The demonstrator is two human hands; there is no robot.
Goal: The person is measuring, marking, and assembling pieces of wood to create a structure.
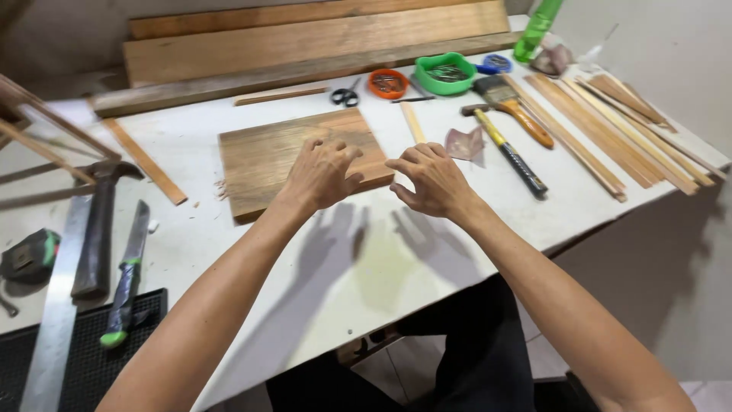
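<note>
A flat rectangular wooden board (267,156) lies on the white table (366,267) in front of me. My left hand (324,174) hovers over the board's near right corner with its fingers curled and spread; I see nothing in it. My right hand (431,179) is just right of the board, over the table, fingers bent and apart, also holding nothing. A thin short wooden stick (412,122) lies just beyond my right hand, and a scrap of sandpaper (465,143) sits to its right.
Long planks (305,42) line the back. Scissors (345,96), an orange dish (388,82), a green container (445,73), a paintbrush (518,111), a hammer (511,149) and several thin wood strips (610,130) lie right. Left: another hammer (97,229), a knife (128,275), a metal ruler (57,320).
</note>
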